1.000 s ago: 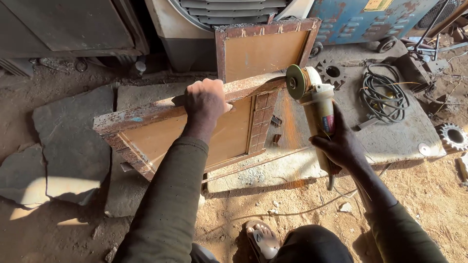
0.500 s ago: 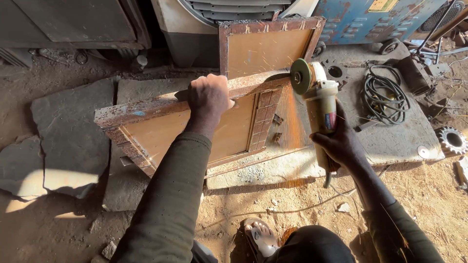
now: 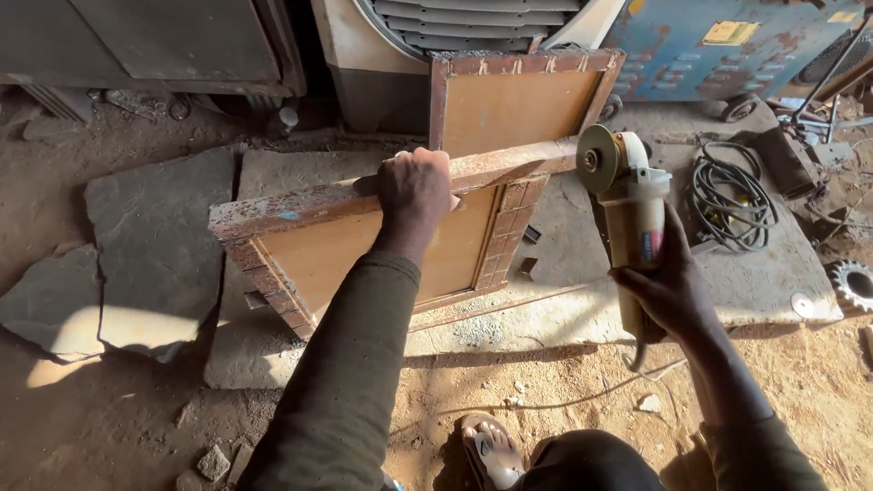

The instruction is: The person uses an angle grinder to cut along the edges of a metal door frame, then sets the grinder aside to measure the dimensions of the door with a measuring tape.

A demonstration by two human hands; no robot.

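coiled black cable (image 3: 732,193); toothed gear (image 3: 852,283), stone slabs (image 3: 150,245), second framed panel (image 3: 520,102)

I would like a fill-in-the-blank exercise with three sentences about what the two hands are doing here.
1. The left hand grips the top edge of the rusty ____ frame.
2. The right hand holds an angle ____.
3. A coiled black ____ lies on the slab to the right.

Missing words: metal; grinder; cable
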